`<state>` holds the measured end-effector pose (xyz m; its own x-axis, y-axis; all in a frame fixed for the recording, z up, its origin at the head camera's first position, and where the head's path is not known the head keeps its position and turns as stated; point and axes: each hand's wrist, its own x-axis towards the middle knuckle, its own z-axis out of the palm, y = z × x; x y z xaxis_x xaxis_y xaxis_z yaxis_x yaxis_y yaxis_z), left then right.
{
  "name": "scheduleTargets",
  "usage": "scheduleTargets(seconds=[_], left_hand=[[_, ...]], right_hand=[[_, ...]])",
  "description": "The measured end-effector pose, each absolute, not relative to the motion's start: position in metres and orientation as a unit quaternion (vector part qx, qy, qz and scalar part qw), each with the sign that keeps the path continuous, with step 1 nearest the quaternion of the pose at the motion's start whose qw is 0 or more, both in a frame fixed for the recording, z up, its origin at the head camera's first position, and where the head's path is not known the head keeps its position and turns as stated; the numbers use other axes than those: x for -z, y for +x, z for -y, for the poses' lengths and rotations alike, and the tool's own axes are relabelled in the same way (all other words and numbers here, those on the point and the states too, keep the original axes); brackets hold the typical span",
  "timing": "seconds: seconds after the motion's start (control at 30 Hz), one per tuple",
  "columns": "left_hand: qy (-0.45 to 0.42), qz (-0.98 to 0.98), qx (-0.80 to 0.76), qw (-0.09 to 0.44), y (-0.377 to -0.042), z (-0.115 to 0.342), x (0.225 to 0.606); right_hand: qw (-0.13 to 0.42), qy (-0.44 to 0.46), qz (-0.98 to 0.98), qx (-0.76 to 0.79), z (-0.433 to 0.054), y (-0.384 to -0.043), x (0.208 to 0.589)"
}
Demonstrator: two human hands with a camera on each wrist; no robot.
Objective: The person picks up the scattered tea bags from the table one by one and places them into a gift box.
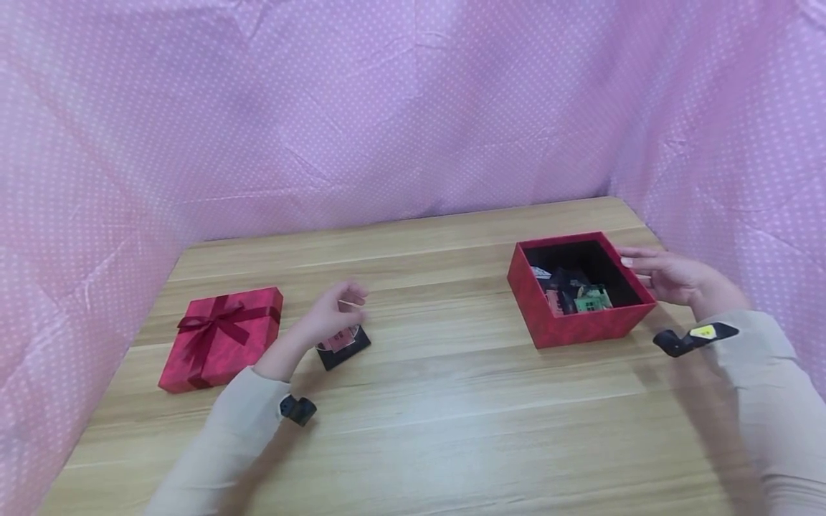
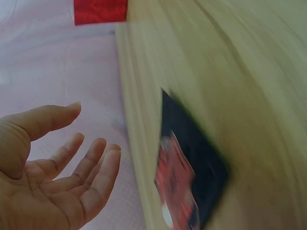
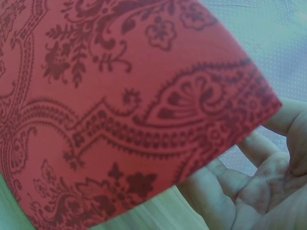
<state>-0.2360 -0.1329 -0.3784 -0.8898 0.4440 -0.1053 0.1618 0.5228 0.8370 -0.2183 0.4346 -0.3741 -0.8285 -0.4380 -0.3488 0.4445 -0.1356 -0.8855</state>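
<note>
My left hand (image 1: pixel 328 315) hovers over a flat black packet (image 1: pixel 351 349) with a red label, its fingers loosely bent and nothing between them. The left wrist view shows the packet (image 2: pixel 204 148) lying on the wood beside the hand, thumb and fingers apart. My right hand (image 1: pixel 674 278) is at the right side of an open red box (image 1: pixel 581 331), fingertips by its upper rim. Seen from the right wrist, the box's dark floral pattern (image 3: pixel 120 129) fills much of the view, with relaxed fingers behind its corner. Inside the box lie several small packets, one with a green label (image 1: pixel 592 299).
At the left of the wooden table (image 1: pixel 426 430) lies a red box lid (image 1: pixel 258 322) tied with a dark red ribbon bow (image 1: pixel 216 324). A pink dotted cloth (image 1: pixel 400 107) hangs behind the table and along its sides.
</note>
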Motion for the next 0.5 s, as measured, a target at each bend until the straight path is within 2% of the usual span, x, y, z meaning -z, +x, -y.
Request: scheduleTargets(seconds=[0.13, 0.5], left_hand=[[0.161, -0.870, -0.436, 0.164, -0.236, 0.145, 0.381], [0.196, -0.919, -0.315, 0.135, -0.237, 0.161, 0.387]], right_hand=[[0.299, -0.008, -0.583, 0.755, -0.435, -0.218, 0.374], [0.293, 0.000, -0.591, 0.752, -0.437, -0.218, 0.377]])
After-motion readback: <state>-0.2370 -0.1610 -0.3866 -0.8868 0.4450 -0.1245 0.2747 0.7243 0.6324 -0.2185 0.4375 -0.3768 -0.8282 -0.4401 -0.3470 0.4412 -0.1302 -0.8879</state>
